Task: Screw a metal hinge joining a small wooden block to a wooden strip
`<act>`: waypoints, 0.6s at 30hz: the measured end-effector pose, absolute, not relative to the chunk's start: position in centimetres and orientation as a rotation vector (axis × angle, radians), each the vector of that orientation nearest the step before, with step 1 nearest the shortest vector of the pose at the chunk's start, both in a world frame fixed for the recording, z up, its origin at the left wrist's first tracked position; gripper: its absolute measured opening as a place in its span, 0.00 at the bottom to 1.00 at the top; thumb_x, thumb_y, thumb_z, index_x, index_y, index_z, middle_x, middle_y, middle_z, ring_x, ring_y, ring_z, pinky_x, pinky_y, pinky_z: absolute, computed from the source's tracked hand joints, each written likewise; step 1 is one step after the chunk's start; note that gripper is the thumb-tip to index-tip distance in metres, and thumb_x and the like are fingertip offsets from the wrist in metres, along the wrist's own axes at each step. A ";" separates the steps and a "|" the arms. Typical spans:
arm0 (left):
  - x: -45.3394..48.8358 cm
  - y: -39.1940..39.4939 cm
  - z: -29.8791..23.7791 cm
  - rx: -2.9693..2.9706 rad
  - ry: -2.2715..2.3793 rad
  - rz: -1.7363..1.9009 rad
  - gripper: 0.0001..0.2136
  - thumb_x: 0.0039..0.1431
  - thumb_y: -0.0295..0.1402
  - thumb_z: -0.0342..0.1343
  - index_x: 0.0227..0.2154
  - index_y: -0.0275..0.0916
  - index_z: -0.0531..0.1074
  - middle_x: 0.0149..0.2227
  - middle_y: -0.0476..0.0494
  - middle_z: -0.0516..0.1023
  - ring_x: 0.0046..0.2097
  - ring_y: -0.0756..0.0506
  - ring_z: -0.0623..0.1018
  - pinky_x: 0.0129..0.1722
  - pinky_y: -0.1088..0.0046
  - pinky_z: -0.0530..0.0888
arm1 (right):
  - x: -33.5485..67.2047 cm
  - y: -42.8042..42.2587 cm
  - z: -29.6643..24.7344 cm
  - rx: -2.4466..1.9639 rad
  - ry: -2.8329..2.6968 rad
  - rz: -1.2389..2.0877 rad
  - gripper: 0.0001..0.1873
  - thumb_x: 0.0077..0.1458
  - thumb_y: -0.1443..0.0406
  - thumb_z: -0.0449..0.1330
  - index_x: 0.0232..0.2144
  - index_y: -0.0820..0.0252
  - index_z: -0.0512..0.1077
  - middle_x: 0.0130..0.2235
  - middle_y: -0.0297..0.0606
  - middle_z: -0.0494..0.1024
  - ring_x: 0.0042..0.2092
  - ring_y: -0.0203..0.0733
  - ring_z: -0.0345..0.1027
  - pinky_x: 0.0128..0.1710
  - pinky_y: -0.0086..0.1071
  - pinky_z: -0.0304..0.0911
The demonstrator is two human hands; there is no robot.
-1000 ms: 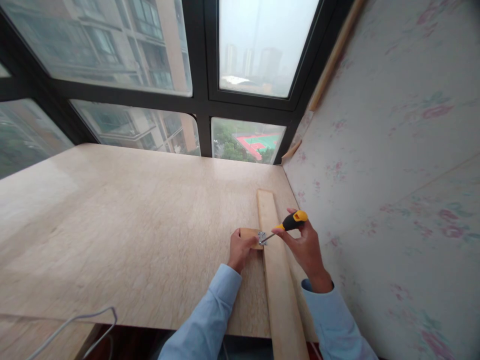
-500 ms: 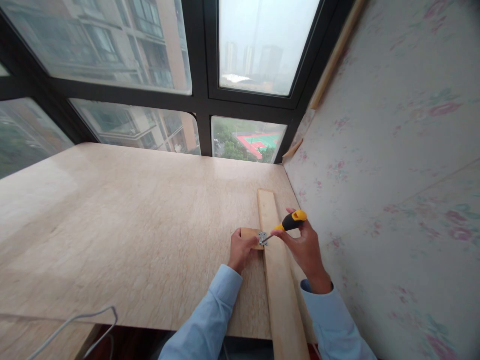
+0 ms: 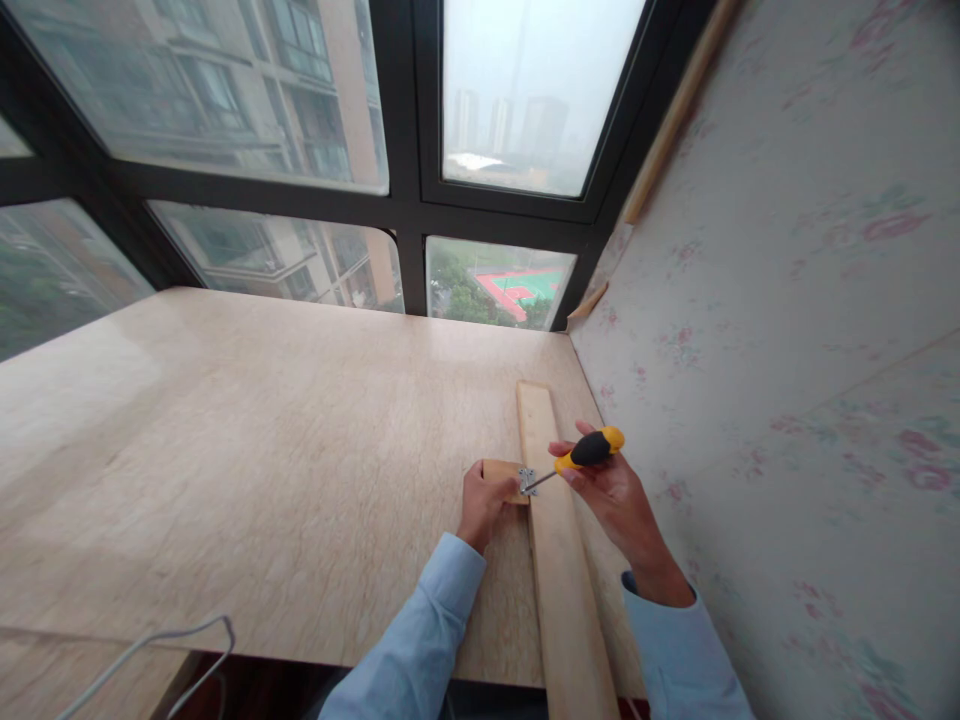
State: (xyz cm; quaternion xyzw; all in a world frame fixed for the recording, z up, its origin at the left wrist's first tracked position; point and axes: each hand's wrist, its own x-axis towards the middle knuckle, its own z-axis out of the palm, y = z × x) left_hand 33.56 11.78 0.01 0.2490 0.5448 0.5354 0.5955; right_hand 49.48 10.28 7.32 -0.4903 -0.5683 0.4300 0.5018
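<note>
A yellow-and-black screwdriver (image 3: 591, 450) is held by its handle in my right hand (image 3: 611, 495), its shaft slanting down to the left. The tip meets a small silver metal hinge (image 3: 527, 480) at the joint between two pieces of wood. One is a short wooden block (image 3: 501, 468), gripped by my left hand (image 3: 484, 503) with the thumb close to the hinge. The other is a long wooden plank (image 3: 564, 590), lying lengthwise and running past the sill's front edge. Fingers cover part of the block.
The broad beige stone sill (image 3: 285, 450) spreads to the left. A floral papered wall (image 3: 787, 400) rises close to my right arm. Dark window frames (image 3: 495, 215) stand behind, and a white cable (image 3: 180, 632) curls at the lower left.
My right hand has shifted slightly right and down, and the screwdriver handle has turned and lies flatter. The left hand keeps its hold on the block.
</note>
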 end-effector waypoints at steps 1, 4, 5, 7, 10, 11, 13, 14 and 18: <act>33.6 11.8 0.0 0.582 1.268 1.244 0.15 0.35 0.27 0.64 0.30 0.33 0.70 0.28 0.43 0.78 0.27 0.45 0.77 0.21 0.74 0.72 | 49.4 10.4 7.4 -1.275 -1.376 0.933 0.35 0.48 0.53 0.67 0.56 0.55 0.63 0.45 0.45 0.79 0.49 0.52 0.73 0.54 0.51 0.63; 33.6 11.7 0.1 0.589 1.282 1.239 0.15 0.35 0.27 0.64 0.30 0.33 0.70 0.28 0.44 0.77 0.27 0.46 0.76 0.20 0.75 0.72 | 48.8 11.0 7.1 -1.479 -1.372 0.600 0.37 0.39 0.50 0.71 0.50 0.59 0.68 0.43 0.46 0.79 0.48 0.56 0.72 0.54 0.53 0.62; 33.6 11.8 0.0 0.588 1.286 1.238 0.15 0.35 0.27 0.64 0.30 0.34 0.70 0.28 0.44 0.77 0.26 0.46 0.76 0.20 0.75 0.72 | 48.6 11.1 6.9 -1.487 -1.373 0.557 0.38 0.39 0.50 0.71 0.51 0.60 0.68 0.44 0.47 0.78 0.49 0.56 0.71 0.54 0.53 0.61; 33.6 11.8 0.0 0.585 1.282 1.239 0.14 0.35 0.27 0.64 0.29 0.34 0.70 0.28 0.44 0.77 0.26 0.46 0.76 0.20 0.75 0.72 | 48.4 11.2 6.5 -1.396 -1.372 0.629 0.39 0.45 0.50 0.68 0.55 0.58 0.63 0.48 0.46 0.76 0.51 0.53 0.70 0.56 0.51 0.60; 33.6 11.8 -0.2 0.578 1.262 1.249 0.15 0.34 0.26 0.64 0.30 0.33 0.70 0.28 0.44 0.77 0.26 0.46 0.76 0.21 0.74 0.72 | 48.5 10.9 6.3 -1.145 -1.333 0.902 0.37 0.53 0.52 0.63 0.60 0.51 0.55 0.57 0.45 0.70 0.57 0.48 0.66 0.59 0.48 0.59; 33.6 11.9 -0.2 0.576 1.255 1.251 0.15 0.34 0.26 0.64 0.30 0.33 0.70 0.28 0.44 0.77 0.27 0.46 0.76 0.22 0.74 0.73 | 48.6 10.7 6.5 -1.083 -1.316 0.981 0.36 0.54 0.53 0.63 0.61 0.49 0.53 0.59 0.45 0.69 0.59 0.47 0.64 0.60 0.48 0.58; 33.6 11.8 -0.2 0.572 1.245 1.252 0.15 0.35 0.27 0.64 0.30 0.33 0.70 0.28 0.43 0.78 0.27 0.46 0.77 0.22 0.74 0.73 | 48.9 10.4 7.0 -1.032 -1.297 1.089 0.36 0.54 0.54 0.63 0.60 0.48 0.54 0.60 0.45 0.69 0.59 0.47 0.64 0.60 0.49 0.58; 33.6 11.8 -0.2 0.570 1.242 1.253 0.15 0.35 0.27 0.64 0.30 0.34 0.70 0.29 0.43 0.78 0.27 0.46 0.77 0.23 0.74 0.73 | 49.0 10.3 7.2 -1.043 -1.296 1.115 0.35 0.53 0.55 0.64 0.60 0.50 0.56 0.58 0.45 0.71 0.58 0.48 0.66 0.59 0.49 0.60; 33.6 11.8 -0.1 0.569 1.255 1.254 0.15 0.35 0.28 0.64 0.30 0.34 0.70 0.29 0.44 0.78 0.27 0.46 0.77 0.23 0.73 0.73 | 49.1 10.5 7.6 -1.297 -1.308 0.895 0.30 0.45 0.53 0.69 0.48 0.57 0.69 0.42 0.44 0.80 0.46 0.53 0.74 0.53 0.53 0.64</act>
